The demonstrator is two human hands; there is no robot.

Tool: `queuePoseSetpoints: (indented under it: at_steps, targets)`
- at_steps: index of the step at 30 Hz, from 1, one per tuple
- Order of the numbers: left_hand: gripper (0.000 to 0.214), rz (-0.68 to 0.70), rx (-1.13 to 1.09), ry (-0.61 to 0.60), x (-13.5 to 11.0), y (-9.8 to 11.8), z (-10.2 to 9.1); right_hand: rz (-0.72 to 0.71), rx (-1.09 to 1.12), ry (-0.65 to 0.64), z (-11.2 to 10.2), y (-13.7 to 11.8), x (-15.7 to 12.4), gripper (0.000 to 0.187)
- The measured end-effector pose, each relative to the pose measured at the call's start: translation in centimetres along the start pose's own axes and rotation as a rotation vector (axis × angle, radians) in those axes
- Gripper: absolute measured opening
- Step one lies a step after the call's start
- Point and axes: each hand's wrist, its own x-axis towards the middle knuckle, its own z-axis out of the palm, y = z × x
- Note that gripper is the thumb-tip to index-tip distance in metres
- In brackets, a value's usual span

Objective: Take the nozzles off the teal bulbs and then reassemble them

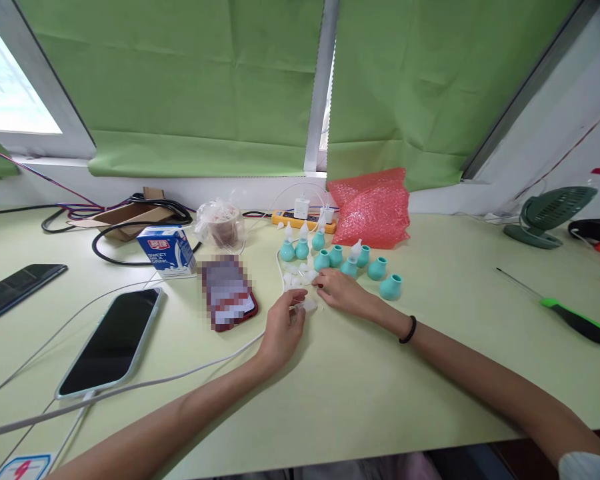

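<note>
My left hand is closed, its fingers and thumb pinching a translucent plastic piece that sticks out to the right. Just beyond it, my right hand reaches in with fingertips drawn together at the edge of a small pile of translucent plastic tips. Whatever lies between those fingertips is too small to make out. Several teal rubber bulbs stand around the pile, among them a bare one to the right of my right hand. Some carry clear pointed nozzles, such as the bulb at the back left.
A phone in a red case lies left of my left hand, with a larger phone on a white cable beyond. Behind are a milk carton, an orange power strip and red bubble wrap. A screwdriver and green fan are right.
</note>
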Motion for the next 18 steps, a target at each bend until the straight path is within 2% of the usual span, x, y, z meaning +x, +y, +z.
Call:
queuePoseSetpoints:
  at_steps: [4, 6, 10, 15, 18]
  targets:
    - [0.021, -0.046, -0.048, -0.041, -0.1, 0.4, 0.0, 0.023, 0.025, 0.039, -0.4, -0.2, -0.4, 0.017]
    - [0.020, -0.068, -0.037, -0.043, -0.1, 0.5, 0.1, 0.013, 0.105, 0.130, -0.8, -0.7, -1.4, 0.018]
    - [0.020, -0.060, -0.045, -0.020, -0.1, 0.6, 0.2, -0.069, 0.454, 0.369, -1.2, -2.0, -4.1, 0.015]
    - [0.036, 0.088, -0.047, -0.047, -0.6, 1.1, 0.0, -0.060, 0.576, 0.520, -0.9, -3.5, -6.2, 0.014]
    - [0.036, 0.193, -0.011, -0.077, -0.9, 1.2, 0.0, -0.083, 0.586, 0.562, -0.8, -3.7, -6.4, 0.016]
